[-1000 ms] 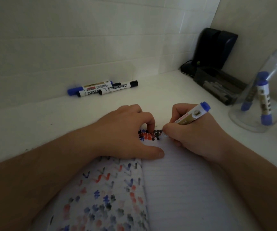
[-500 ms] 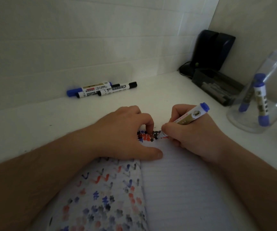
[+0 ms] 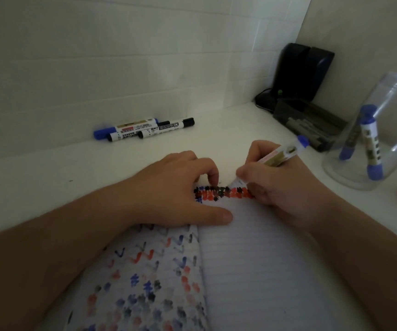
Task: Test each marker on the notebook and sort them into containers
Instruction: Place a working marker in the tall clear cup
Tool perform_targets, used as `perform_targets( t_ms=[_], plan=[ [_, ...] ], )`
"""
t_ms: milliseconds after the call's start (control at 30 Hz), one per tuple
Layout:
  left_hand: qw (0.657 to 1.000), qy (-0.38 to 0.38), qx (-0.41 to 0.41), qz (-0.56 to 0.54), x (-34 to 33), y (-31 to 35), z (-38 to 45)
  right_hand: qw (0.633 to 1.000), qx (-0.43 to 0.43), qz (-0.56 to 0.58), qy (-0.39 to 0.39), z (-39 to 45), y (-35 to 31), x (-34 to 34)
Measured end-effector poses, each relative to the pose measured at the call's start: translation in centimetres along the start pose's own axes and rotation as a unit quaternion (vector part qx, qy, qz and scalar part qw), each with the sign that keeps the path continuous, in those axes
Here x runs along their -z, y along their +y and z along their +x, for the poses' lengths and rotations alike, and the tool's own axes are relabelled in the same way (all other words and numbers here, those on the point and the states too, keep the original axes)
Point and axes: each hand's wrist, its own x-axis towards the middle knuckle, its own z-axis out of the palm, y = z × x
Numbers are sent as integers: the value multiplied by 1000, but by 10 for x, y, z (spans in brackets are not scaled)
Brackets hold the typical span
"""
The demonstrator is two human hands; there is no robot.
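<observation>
Markers are being tried one at a time, and the blue-capped marker [image 3: 276, 156] is the one in play: the right hand [image 3: 278, 185] is gripping it in a writing hold, fingers curled tight around the barrel, tip pressing down at the top edge of the lined right-hand page of the notebook [image 3: 252, 271]. A row of blue, black and red test marks [image 3: 223, 193] is lying just under the tip. The left hand [image 3: 178, 189] is resting flat-ish on the fold of the notebook, fingers bent and thumb stretched along the page, holding nothing — simply pinning the paper.

For this step to go well, I judge the left hand should be keeping its weight on the page so the sheet is not sliding under the stroke, and the tip should be landing on bare paper beside the existing marks, not over them, so the colour and ink flow are reading cleanly. A short, firm stroke is probably enough.

Three untested markers [image 3: 144, 130] are lying together against the back wall, well apart from the hands. Two blue ones are leaning inside the clear container [image 3: 369, 149] on the right — likely where this one is heading if its ink is showing properly. A dark tray [image 3: 312, 120] is sitting further back.
</observation>
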Motion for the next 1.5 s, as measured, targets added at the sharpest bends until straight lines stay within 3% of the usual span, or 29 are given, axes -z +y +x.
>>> perform_targets(
  t_ms=[100, 233, 367, 533, 967, 1167, 1300, 1500],
  plan=[
    [993, 56, 17, -99, -1, -5, 3, 990, 2, 139, -27, 2, -5, 11],
    [984, 113, 46, -131, -3, -17, 8, 989, 16, 144, -31, 4, -8, 19],
    [971, 161, 59, -169, -5, -21, 11, 981, -38, 183, -47, 5, -4, 15],
    [967, 185, 42, -172, -6, -19, 10, 987, -40, 157, -11, 8, 0, 14],
    [965, 211, -4, -153, -5, -19, 11, 988, -47, 148, -23, 6, -1, 12],
    [951, 256, -87, -152, -1, -15, 8, 997, 44, 66, -1, 5, -1, 15],
    [947, 234, -83, -206, -4, -12, 7, 991, 131, -37, 9, 2, -1, 15],
    [955, 253, -91, -125, -2, -3, 9, 993, 117, 13, -6, 3, 2, 7]
  ],
)
